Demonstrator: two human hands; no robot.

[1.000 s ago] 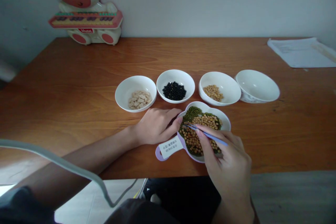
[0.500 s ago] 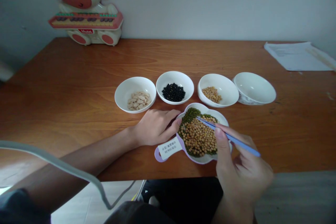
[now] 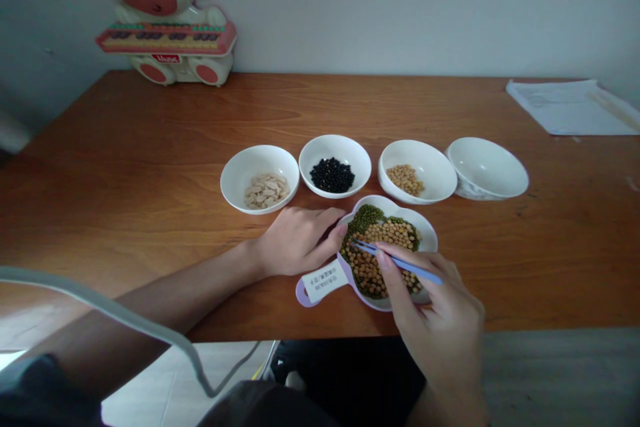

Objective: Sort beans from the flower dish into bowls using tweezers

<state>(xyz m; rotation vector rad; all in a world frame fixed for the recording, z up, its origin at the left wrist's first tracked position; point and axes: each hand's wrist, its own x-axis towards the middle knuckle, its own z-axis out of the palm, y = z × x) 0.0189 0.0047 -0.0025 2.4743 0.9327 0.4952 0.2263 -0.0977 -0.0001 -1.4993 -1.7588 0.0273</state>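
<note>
A white scalloped dish [image 3: 429, 233] with a labelled purple handle [image 3: 325, 282] holds yellow beans [image 3: 373, 277] and green beans [image 3: 367, 215]. My left hand [image 3: 303, 240] lies on the table, thumb and fingers pinching the dish's left rim. Lilac tweezers [image 3: 410, 267] are pinched in my right hand [image 3: 437, 310], their tips among the yellow beans near the dish's left side. Whether a bean is between the tips is too small to tell. Behind stand bowls with pale flat seeds [image 3: 267, 191], black beans [image 3: 333, 175] and yellow beans [image 3: 405, 179].
An empty white bowl [image 3: 487, 167] touches the right side of the yellow-bean bowl. Papers [image 3: 570, 107] lie at the table's back right. A toy keyboard [image 3: 170, 40] stands at the back left. A grey cable [image 3: 125, 320] crosses the left forearm.
My right hand and the tweezers have moved left and slightly down over the dish, from the green beans' edge to the left part of the yellow beans. My left hand stays at the rim.
</note>
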